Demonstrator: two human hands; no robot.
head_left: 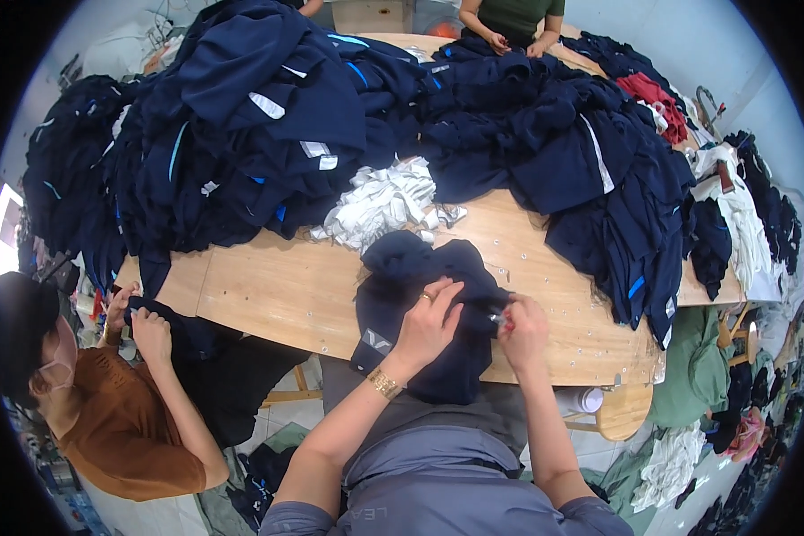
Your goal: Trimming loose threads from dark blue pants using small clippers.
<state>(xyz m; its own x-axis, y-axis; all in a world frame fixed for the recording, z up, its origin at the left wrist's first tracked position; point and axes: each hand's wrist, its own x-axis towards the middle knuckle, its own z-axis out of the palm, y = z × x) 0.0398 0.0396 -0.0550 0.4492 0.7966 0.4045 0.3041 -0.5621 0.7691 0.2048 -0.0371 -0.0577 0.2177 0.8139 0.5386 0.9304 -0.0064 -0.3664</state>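
Note:
A dark navy garment (456, 375) lies bunched over the near edge of the table in front of me, with a light grey patch at its lower left. My left hand (427, 329) rests on top of this garment, its fingers stretched out and somewhat apart. Just right of the garment, my right hand (523, 332) is closed around small red-handled snips (507, 318). A bright metal part of the snips shows toward the cloth; the rest is hidden in my fingers.
Beyond the garment lies a heap of white fabric strips (384, 201) on the wooden table (268, 286). Large piles of navy garments (241, 107) flank it. A person in brown (134, 420) works with dark cloth at my left; another person (518, 22) stands across the table.

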